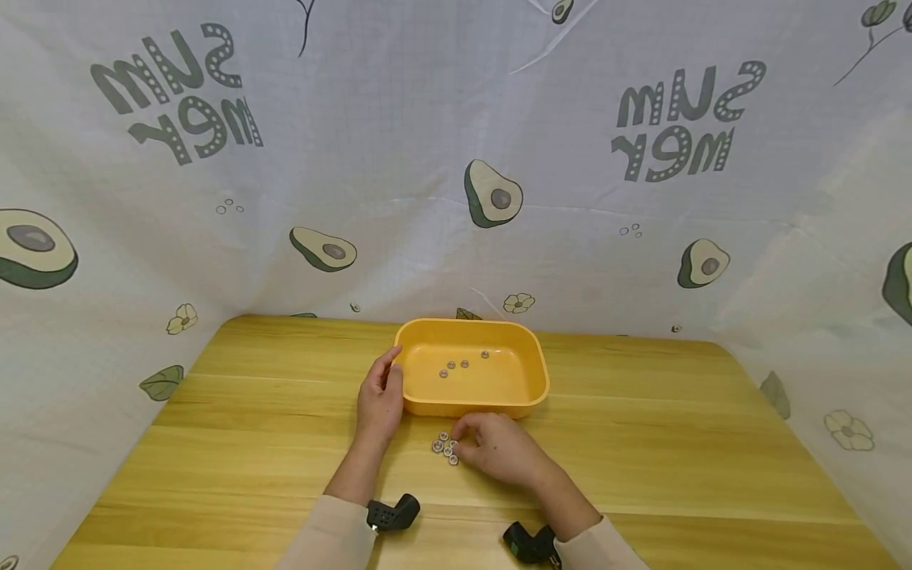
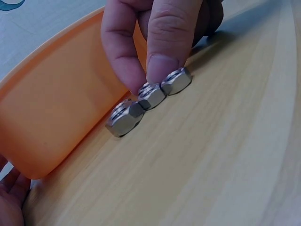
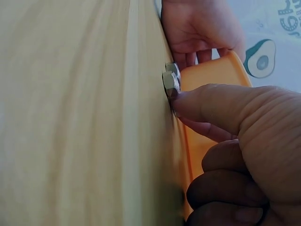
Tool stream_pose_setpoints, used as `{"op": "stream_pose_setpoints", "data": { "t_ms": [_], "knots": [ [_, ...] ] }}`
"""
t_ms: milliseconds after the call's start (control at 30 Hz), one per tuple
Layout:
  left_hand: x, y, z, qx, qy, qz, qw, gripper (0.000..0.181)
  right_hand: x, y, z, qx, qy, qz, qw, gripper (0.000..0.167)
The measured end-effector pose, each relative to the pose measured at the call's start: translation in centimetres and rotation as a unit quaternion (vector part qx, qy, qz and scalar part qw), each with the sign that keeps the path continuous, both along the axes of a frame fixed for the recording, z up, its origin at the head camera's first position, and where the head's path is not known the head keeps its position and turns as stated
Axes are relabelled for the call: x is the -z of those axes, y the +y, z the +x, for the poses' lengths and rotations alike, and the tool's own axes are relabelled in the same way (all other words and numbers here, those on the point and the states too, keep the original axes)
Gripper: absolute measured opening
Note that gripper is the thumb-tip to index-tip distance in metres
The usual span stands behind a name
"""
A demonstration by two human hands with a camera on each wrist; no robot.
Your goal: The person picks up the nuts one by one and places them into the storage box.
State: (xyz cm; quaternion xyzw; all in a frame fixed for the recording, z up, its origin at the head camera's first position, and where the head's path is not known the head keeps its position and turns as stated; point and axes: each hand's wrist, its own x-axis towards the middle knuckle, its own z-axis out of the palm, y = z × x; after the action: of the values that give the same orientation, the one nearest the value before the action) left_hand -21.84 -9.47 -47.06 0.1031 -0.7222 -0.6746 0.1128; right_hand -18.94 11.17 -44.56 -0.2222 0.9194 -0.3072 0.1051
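Several small metal nuts (image 1: 438,446) lie in a cluster on the table, just in front of a yellow bin (image 1: 472,409). My right hand (image 1: 504,450) is over the cluster's right side, thumb and index finger pinching one nut (image 2: 151,96); its other fingers are curled in the right wrist view. The left hand (image 1: 380,401) rests against the bin's left side with fingers extended along the wall. More nuts (image 1: 465,364) are spread on the bin's floor. In the right wrist view the thumb tip partly covers the nuts (image 3: 171,81).
The wooden table (image 1: 285,427) reaches back to a white cloth (image 1: 399,119) printed with avocados, which hangs behind and at both sides. The bin stands near the table's back edge. A black device is strapped at each wrist.
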Motion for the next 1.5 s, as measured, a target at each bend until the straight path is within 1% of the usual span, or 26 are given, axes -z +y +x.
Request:
{"op": "stream_pose_setpoints", "data": {
  "t_ms": [367,833,1333,1500],
  "knots": [
    [-0.09,0.06,0.15,0.000,0.001,0.003,1.0000,0.039,0.08,-0.06,0.15,0.000,0.010,0.007,0.9999,0.006],
    [-0.23,0.16,0.16,-0.004,0.001,0.000,1.0000,0.039,-0.29,-0.16,0.24,0.008,0.016,0.003,0.9998,0.007],
    [-0.22,0.21,0.23,-0.001,0.002,-0.003,1.0000,0.039,-0.41,-0.30,0.42,0.014,0.006,-0.009,0.9999,0.008],
    [-0.27,0.17,0.34,0.000,0.003,0.000,1.0000,0.039,-0.75,-0.36,0.51,0.022,0.002,-0.012,0.9997,0.007]
  ]
}}
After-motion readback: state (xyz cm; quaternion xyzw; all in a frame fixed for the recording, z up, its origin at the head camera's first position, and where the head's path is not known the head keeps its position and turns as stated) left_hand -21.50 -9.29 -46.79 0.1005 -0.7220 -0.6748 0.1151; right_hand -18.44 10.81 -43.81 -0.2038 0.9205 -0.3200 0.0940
